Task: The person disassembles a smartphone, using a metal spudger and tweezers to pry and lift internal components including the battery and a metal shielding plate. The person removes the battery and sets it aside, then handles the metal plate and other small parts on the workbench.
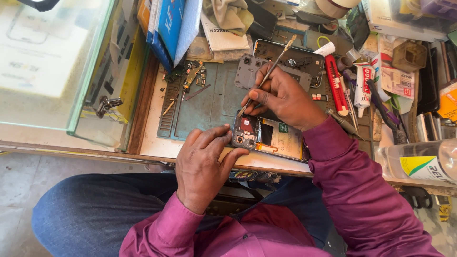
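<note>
Opened black smartphone, circuit board and battery bared, lies at the bench's near edge; the left hand presses flat on its left end, holding nothing. Right hand pinches a thin metal-tipped probe onto the board; seemingly prying, needing light, steady leverage. Beyond the phone, the blue-green work mat carries loose small parts.

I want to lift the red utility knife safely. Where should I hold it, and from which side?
Judging by its pose, grip the red utility knife around its long middle body, coming from above. It lies flat, close beside the white glue tube, so a side approach looks crowded.
</note>
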